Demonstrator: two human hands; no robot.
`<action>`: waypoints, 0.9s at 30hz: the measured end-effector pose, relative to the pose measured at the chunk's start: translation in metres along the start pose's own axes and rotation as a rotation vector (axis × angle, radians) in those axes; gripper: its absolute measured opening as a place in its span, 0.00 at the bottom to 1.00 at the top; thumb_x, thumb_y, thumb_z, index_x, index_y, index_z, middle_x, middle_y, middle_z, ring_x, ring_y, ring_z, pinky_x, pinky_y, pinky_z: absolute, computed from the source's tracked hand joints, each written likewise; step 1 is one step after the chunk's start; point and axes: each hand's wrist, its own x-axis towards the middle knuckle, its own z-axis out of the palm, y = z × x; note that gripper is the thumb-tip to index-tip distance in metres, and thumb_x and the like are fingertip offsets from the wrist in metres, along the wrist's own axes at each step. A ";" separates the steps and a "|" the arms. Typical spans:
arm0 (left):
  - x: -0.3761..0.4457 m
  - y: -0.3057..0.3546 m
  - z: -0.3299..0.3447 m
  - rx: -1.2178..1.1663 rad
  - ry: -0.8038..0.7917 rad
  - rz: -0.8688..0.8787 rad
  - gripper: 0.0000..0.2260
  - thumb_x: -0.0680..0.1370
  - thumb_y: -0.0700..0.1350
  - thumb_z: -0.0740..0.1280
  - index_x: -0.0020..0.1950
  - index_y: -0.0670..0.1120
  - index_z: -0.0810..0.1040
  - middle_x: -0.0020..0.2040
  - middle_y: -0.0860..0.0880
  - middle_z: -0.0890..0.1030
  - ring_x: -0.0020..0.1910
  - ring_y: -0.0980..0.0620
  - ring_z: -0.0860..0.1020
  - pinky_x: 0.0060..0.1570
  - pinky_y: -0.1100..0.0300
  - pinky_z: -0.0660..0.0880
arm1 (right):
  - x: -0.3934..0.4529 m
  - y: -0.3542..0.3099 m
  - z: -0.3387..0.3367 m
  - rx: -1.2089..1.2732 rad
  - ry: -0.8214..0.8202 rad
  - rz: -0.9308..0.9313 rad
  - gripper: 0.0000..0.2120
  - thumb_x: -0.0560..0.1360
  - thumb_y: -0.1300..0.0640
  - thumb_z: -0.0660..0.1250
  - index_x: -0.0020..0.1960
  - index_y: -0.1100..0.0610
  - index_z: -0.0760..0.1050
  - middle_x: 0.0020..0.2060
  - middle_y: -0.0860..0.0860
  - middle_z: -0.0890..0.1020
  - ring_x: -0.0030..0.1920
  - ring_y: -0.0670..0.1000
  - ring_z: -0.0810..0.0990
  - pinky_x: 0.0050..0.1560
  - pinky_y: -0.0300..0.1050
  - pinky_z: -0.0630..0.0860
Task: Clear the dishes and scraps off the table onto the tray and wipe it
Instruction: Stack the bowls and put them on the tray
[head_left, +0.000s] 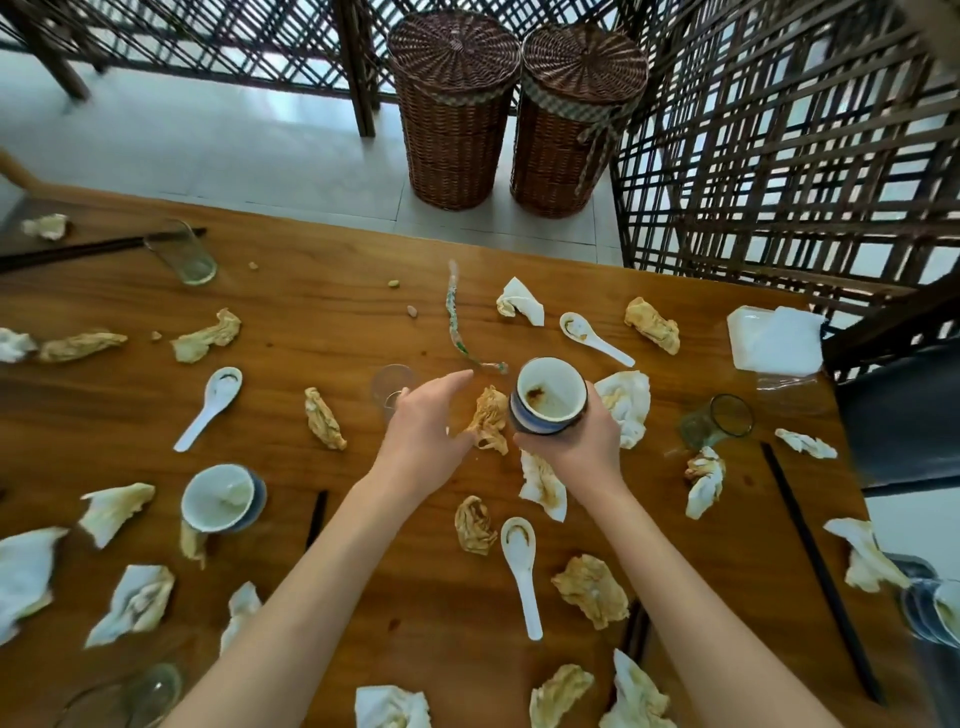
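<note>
Cup (549, 396), soiled, is lifted off the worktop (332, 322) mid-board in the right hand (571, 441)'s closed grip for clearing, while the left hand (421, 426), fingers straight and empty, reaches toward a glass (390, 387).

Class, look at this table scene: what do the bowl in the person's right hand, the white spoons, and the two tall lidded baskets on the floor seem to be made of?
Bowl: likely glazed ceramic; glossy white inside, blue outside, stained.
White spoons: probably glazed porcelain, possibly melamine; smooth, shiny, thick-walled.
Lidded baskets: woven wicker or rattan; brown interlaced strands, matte.
The right hand grips the bowl.
</note>
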 end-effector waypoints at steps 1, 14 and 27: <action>-0.009 -0.001 -0.007 -0.005 0.012 -0.012 0.31 0.71 0.40 0.73 0.72 0.51 0.66 0.68 0.51 0.72 0.68 0.50 0.68 0.69 0.46 0.62 | -0.007 -0.006 -0.004 0.007 -0.010 -0.018 0.31 0.53 0.54 0.82 0.48 0.39 0.69 0.44 0.33 0.76 0.47 0.26 0.72 0.37 0.23 0.69; -0.142 -0.072 -0.099 -0.002 0.039 -0.075 0.30 0.71 0.41 0.74 0.71 0.51 0.67 0.66 0.52 0.74 0.66 0.52 0.70 0.64 0.56 0.69 | -0.137 -0.092 0.009 -0.013 -0.093 -0.096 0.32 0.51 0.48 0.81 0.50 0.38 0.69 0.43 0.29 0.75 0.46 0.31 0.75 0.39 0.25 0.69; -0.152 -0.190 -0.167 0.095 -0.081 -0.057 0.36 0.68 0.46 0.77 0.72 0.52 0.65 0.69 0.51 0.71 0.67 0.51 0.68 0.64 0.55 0.69 | -0.240 -0.129 0.100 0.116 -0.012 0.027 0.32 0.53 0.56 0.82 0.48 0.37 0.70 0.44 0.29 0.78 0.48 0.25 0.72 0.37 0.19 0.68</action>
